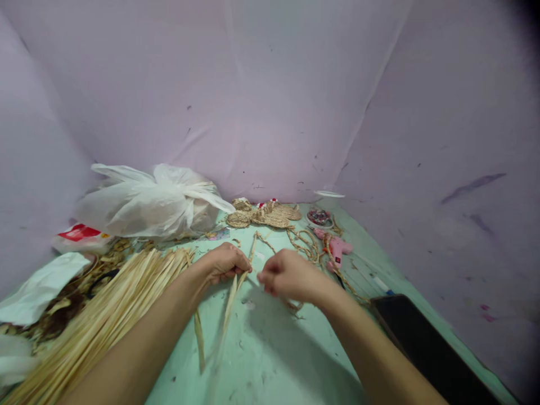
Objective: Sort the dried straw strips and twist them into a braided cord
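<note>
My left hand [229,262] is closed in a pinch on pale dried-fibre strips [228,310], whose loose ends hang toward me. Beyond the fingertips, a thin twisted cord [253,247] runs away from me. Just right of the pinch is my right hand [293,275], slightly blurred, its fingers curled together. Whatever lies between those fingers is hidden. A large bundle of dried strips [122,304] lies left of and under my left forearm. More twisted cord [310,247] is coiled past my right hand.
Woven fibre pieces [270,216] sit at the back, left of a round dish of beads [319,217]. A pink glue gun [337,249] and a dark phone [426,343] are on the right. A white plastic bag [147,205] stands back left, against purple sheeting [270,101].
</note>
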`<move>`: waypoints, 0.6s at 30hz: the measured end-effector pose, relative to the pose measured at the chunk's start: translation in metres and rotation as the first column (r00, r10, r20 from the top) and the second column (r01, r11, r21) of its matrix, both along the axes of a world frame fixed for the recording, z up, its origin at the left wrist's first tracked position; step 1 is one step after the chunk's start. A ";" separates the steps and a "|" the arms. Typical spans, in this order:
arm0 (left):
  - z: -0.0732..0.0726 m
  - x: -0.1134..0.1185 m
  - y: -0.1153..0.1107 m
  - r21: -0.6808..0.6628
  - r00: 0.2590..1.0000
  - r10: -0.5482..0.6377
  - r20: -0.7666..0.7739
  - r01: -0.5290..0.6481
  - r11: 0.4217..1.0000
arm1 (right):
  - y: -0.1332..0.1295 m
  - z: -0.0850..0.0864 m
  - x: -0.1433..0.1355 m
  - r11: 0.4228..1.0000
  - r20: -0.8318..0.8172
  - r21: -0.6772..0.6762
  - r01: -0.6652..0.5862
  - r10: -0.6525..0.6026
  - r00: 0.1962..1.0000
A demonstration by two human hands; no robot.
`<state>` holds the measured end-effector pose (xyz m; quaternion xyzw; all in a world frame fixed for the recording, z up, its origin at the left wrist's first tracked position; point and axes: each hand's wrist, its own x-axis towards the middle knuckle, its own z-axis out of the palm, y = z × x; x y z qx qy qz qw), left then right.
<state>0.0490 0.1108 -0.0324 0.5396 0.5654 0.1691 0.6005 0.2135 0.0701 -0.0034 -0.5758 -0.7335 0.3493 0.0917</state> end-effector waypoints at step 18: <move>0.018 0.007 -0.010 0.138 0.921 -0.037 -0.389 0.097 0.986 | 0.017 -0.049 -0.023 0.894 -0.496 -0.316 0.317 -0.440 0.749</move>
